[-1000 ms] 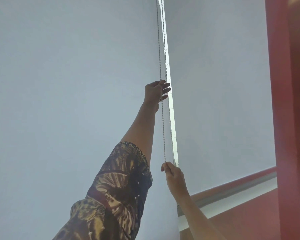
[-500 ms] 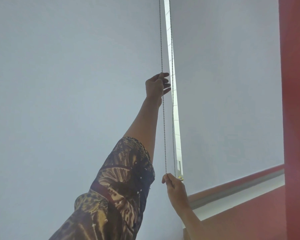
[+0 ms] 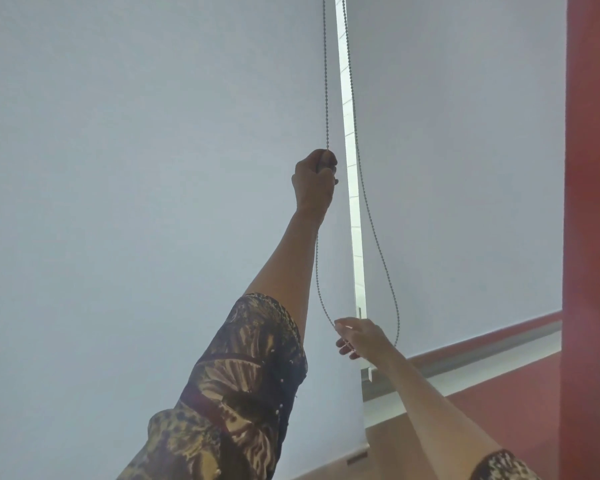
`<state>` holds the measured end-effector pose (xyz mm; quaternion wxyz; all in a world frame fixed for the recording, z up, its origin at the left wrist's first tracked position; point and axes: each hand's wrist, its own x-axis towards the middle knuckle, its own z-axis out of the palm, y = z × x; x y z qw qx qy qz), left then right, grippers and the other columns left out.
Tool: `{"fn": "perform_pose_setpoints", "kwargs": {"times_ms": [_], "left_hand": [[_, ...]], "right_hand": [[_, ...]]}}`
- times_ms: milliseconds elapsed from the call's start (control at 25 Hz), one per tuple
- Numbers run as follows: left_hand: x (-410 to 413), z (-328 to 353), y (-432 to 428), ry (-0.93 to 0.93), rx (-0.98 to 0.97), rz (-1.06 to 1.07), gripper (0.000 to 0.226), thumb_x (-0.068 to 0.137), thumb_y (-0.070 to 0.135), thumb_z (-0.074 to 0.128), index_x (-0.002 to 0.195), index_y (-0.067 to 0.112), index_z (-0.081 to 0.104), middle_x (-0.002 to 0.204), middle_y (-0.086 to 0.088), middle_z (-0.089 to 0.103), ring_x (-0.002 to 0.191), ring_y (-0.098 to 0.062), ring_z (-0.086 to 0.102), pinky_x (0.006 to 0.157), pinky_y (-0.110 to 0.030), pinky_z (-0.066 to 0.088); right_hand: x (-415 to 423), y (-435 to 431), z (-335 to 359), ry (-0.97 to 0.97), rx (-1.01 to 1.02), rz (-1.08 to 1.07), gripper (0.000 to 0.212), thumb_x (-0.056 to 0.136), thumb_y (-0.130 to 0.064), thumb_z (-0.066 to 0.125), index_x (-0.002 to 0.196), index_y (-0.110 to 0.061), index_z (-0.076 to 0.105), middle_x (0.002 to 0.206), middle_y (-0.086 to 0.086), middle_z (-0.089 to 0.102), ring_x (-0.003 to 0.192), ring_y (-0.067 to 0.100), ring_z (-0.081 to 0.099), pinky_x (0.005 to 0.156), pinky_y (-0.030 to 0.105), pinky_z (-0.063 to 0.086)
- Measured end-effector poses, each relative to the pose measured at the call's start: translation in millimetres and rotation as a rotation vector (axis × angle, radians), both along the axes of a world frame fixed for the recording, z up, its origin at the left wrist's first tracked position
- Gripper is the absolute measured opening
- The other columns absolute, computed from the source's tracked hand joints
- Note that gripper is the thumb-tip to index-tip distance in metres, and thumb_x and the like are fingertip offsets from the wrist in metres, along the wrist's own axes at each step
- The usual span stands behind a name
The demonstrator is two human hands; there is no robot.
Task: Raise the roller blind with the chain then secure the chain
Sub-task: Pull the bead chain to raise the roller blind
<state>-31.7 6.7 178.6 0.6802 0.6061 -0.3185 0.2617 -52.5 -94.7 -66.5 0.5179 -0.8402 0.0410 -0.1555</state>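
A grey bead chain hangs in the bright gap between two pale roller blinds. My left hand is raised high and closed in a fist around the chain's left strand. Below it the chain goes slack and bows out into a loop. My right hand is at the bottom of that loop, fingers loosely spread, with the chain running to its fingertips and behind it. The left blind fills most of the view. The right blind ends in a grey bottom bar.
A red wall or pillar stands at the right edge. Red wall also shows below the right blind. A small white chain fitting sits beside the gap under my right hand. My patterned sleeve covers the lower middle.
My left hand has closed from spread fingers into a fist on the chain. The two taut strands have gone slack and bowed. My right hand has shifted right and loosened its pinch.
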Motion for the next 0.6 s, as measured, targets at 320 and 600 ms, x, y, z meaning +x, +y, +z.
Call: {"fn": "perform_pose_setpoints", "kwargs": {"times_ms": [320, 600], "left_hand": [[-7.4, -43.3, -9.6, -0.003, 0.05, 0.077, 0.023, 0.083, -0.001, 0.041, 0.073, 0.009, 0.059, 0.064, -0.001, 0.052, 0.061, -0.017, 0.047, 0.066, -0.035, 0.051], [-11.8, -92.6, -18.3, 0.037, 0.113, 0.044, 0.021, 0.084, 0.0, 0.04, 0.074, 0.007, 0.057, 0.067, -0.006, 0.048, 0.062, -0.017, 0.041, 0.059, -0.027, 0.035]], "right_hand": [[-9.2, -14.6, 184.6, -0.506, 0.285, -0.006, 0.035, 0.1, -0.029, 0.041, 0.11, -0.006, 0.067, 0.098, 0.019, 0.073, 0.089, 0.029, 0.072, 0.082, 0.04, 0.056], [-20.3, 8.4, 302.2, -0.649, 0.295, 0.058, 0.025, 0.098, -0.028, 0.044, 0.092, -0.009, 0.059, 0.09, 0.013, 0.072, 0.079, 0.024, 0.072, 0.076, 0.035, 0.056]]}}
